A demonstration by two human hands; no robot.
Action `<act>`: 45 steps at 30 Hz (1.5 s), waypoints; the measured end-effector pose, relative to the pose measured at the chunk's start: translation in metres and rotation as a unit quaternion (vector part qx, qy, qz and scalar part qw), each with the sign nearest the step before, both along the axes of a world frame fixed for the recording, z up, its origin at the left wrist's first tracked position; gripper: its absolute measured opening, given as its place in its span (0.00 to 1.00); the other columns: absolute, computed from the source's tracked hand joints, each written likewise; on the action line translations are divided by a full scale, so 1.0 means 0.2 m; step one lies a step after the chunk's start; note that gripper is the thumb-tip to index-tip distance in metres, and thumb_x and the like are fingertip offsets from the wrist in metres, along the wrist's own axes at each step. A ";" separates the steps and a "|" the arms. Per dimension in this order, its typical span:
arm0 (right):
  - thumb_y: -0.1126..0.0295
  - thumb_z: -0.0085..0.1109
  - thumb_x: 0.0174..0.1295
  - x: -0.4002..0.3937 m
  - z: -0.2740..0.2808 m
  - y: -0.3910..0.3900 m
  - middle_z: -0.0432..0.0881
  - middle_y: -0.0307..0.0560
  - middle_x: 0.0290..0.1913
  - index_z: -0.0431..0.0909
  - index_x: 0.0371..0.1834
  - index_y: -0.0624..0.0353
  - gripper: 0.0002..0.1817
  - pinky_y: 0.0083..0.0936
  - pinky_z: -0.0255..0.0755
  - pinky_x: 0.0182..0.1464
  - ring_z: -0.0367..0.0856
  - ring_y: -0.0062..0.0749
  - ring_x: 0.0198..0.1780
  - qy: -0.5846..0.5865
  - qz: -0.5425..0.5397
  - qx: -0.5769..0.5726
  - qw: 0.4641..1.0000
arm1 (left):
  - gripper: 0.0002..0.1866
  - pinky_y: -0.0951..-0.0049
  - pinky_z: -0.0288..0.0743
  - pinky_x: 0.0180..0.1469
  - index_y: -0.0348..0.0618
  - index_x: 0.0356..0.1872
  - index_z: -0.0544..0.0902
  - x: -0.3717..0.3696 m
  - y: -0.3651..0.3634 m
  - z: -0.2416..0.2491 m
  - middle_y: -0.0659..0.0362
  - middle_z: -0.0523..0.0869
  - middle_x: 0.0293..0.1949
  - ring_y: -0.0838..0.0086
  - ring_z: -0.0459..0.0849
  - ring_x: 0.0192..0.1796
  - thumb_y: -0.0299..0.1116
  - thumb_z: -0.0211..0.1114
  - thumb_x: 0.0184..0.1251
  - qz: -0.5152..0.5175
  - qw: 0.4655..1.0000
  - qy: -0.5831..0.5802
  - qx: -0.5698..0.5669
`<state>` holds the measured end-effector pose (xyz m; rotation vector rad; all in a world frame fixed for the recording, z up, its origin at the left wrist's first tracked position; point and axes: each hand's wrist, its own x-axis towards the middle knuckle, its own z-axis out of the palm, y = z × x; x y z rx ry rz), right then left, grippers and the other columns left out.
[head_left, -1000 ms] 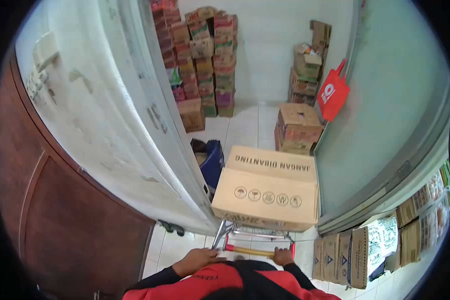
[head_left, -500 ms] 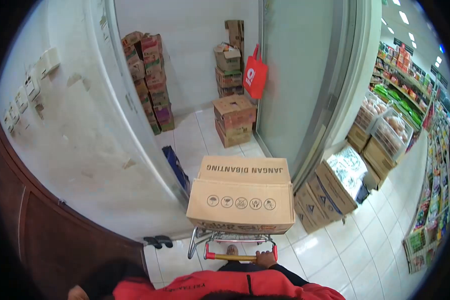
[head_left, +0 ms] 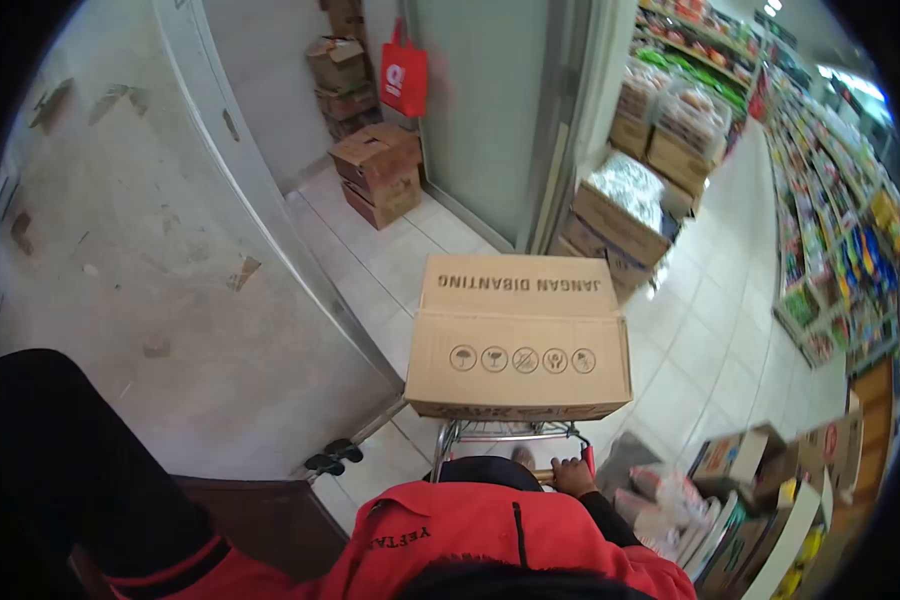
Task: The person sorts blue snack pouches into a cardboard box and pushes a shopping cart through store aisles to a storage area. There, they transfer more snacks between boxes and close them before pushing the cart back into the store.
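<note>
My right hand (head_left: 573,477) is wrapped round the right end of the shopping cart's handle (head_left: 544,476). On the cart (head_left: 510,432) rests a large brown cardboard box (head_left: 520,340) with its top flaps down, printed with upside-down lettering and a row of round symbols. The cart stands just in front of my body, at the opening of a doorway. My left arm, in a black sleeve, is raised at the left edge, and its hand is out of the frame.
Stacked cartons (head_left: 378,170) and a red bag (head_left: 404,80) are by the glass door (head_left: 480,120). A foil-topped carton (head_left: 620,205) stands right of the doorway. Open boxes (head_left: 760,500) lie at lower right, shelves (head_left: 830,200) beyond. Black sandals (head_left: 333,458) lie by the wall (head_left: 170,300).
The view has turned right, bringing the open boxes at lower right into sight. My left arm has risen, and its hand has left the frame. My right hand stays on the handle.
</note>
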<state>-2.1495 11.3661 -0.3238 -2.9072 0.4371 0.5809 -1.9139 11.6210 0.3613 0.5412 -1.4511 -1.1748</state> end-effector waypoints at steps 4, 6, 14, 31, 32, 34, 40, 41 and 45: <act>0.38 0.52 0.49 -0.08 -0.16 0.41 0.79 0.49 0.26 0.69 0.36 0.57 0.31 0.39 0.70 0.32 0.79 0.45 0.31 -0.038 -0.105 0.006 0.994 | 0.05 0.75 0.50 0.27 0.55 0.26 0.61 0.13 0.08 -0.21 0.69 0.63 0.25 0.81 0.60 0.26 0.34 0.42 0.62 0.025 0.994 -0.035 -0.101; 0.36 0.51 0.49 -0.07 -0.13 0.62 0.79 0.50 0.27 0.70 0.37 0.57 0.32 0.39 0.69 0.33 0.79 0.45 0.30 -0.044 -0.155 0.007 0.987 | 0.04 0.74 0.50 0.30 0.53 0.28 0.61 0.20 0.11 -0.28 0.67 0.63 0.28 0.79 0.60 0.29 0.35 0.42 0.62 0.032 0.989 -0.048 -0.134; 0.55 0.48 0.54 -0.04 -0.14 1.09 0.80 0.53 0.27 0.69 0.39 0.58 0.18 0.41 0.73 0.30 0.81 0.48 0.30 -0.087 -0.288 0.047 0.952 | 0.09 0.69 0.50 0.41 0.48 0.38 0.60 0.26 0.11 -0.77 0.62 0.63 0.38 0.74 0.60 0.40 0.39 0.42 0.63 0.020 0.979 -0.057 -0.193; 0.38 0.54 0.49 -0.10 -0.07 0.82 0.79 0.54 0.21 0.66 0.38 0.59 0.32 0.40 0.71 0.29 0.80 0.48 0.26 -0.089 -0.369 0.015 0.925 | 0.29 0.59 0.50 0.63 0.37 0.59 0.58 0.12 -0.43 -0.50 0.49 0.63 0.59 0.63 0.60 0.63 0.49 0.42 0.65 0.050 0.981 -0.026 -0.187; 0.39 0.54 0.48 -0.12 -0.07 0.78 0.78 0.54 0.21 0.66 0.37 0.59 0.32 0.40 0.71 0.29 0.80 0.48 0.25 -0.092 -0.374 0.011 0.923 | 0.30 0.58 0.50 0.65 0.36 0.61 0.57 0.13 -0.48 -0.56 0.48 0.63 0.61 0.62 0.60 0.64 0.49 0.42 0.65 0.080 0.981 -0.027 -0.172; 0.40 0.56 0.48 -0.15 -0.05 0.70 0.78 0.54 0.19 0.66 0.37 0.59 0.31 0.41 0.71 0.29 0.79 0.49 0.25 -0.097 -0.387 0.012 0.917 | 0.32 0.57 0.50 0.67 0.35 0.63 0.57 0.21 -0.59 -0.75 0.47 0.63 0.63 0.61 0.60 0.67 0.50 0.42 0.66 0.159 0.979 -0.059 -0.112; 0.39 0.55 0.47 -0.23 -0.12 0.47 0.78 0.54 0.20 0.68 0.36 0.60 0.32 0.41 0.71 0.29 0.79 0.49 0.25 -0.117 -0.422 0.003 0.899 | 0.29 0.70 0.53 0.64 0.37 0.59 0.65 0.33 -0.87 -1.62 0.53 0.71 0.57 0.68 0.66 0.62 0.50 0.50 0.64 0.168 0.911 -0.352 0.136; 0.39 0.55 0.47 -0.23 -0.12 0.41 0.78 0.54 0.21 0.68 0.37 0.60 0.32 0.41 0.71 0.30 0.79 0.49 0.25 -0.116 -0.426 0.000 0.897 | 0.28 0.69 0.54 0.64 0.36 0.59 0.64 0.31 -0.92 -1.83 0.51 0.70 0.58 0.66 0.66 0.62 0.45 0.53 0.63 0.160 0.881 -0.425 0.134; 0.36 0.55 0.45 -0.29 -0.14 0.21 0.78 0.53 0.20 0.69 0.36 0.60 0.34 0.39 0.71 0.29 0.79 0.47 0.24 -0.121 -0.442 0.015 0.889 | 0.28 0.65 0.57 0.63 0.30 0.60 0.61 0.07 -1.14 -2.31 0.43 0.68 0.57 0.56 0.66 0.61 0.31 0.58 0.60 0.150 0.850 -0.497 0.086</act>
